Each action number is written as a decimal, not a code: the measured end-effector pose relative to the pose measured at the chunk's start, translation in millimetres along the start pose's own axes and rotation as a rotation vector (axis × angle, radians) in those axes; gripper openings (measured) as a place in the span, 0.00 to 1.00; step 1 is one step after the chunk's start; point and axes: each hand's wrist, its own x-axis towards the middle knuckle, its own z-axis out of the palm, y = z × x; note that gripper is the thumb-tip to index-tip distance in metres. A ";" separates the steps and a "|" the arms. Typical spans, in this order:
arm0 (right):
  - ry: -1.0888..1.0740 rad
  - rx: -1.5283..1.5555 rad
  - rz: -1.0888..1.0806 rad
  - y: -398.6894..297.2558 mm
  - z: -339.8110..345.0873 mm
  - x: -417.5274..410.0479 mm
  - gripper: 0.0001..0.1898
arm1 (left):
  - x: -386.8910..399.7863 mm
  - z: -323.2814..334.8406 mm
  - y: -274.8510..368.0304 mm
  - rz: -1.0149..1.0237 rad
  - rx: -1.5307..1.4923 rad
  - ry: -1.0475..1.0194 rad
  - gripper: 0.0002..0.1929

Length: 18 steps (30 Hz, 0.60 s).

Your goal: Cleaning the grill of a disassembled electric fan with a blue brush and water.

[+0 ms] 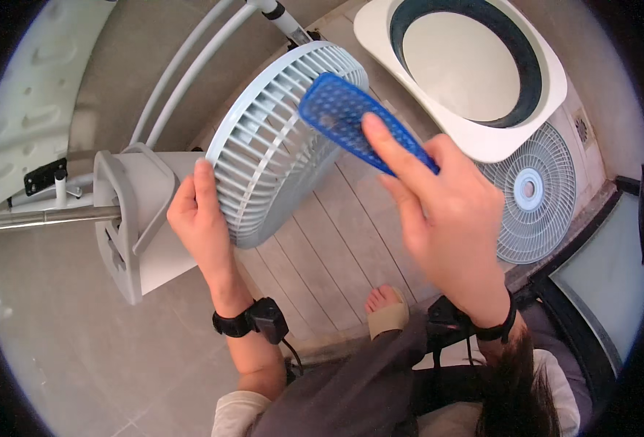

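Observation:
My left hand (199,216) grips the rim of a pale blue-grey plastic fan grille (262,164), which is tilted up on its edge in front of me. In my right hand (437,202) is a blue brush (355,123), with my index finger stretched along its back. The brush's far end overlaps the upper right part of the grille; its underside is hidden, so contact with the ribs is not certain.
A white basin with a dark inner band (365,24) stands at the upper right. Under its edge lies a round fan grille (540,218) on the floor. A grey-white mop bucket (163,164) is at the left, near white metal tubes (191,65). A glass panel with a black frame (600,273) is at the right.

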 end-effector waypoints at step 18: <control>-0.133 -0.031 0.089 -19.0 -27.1 -9.5 0.29 | -22.9 31.3 54.8 0.091 0.252 -0.232 0.19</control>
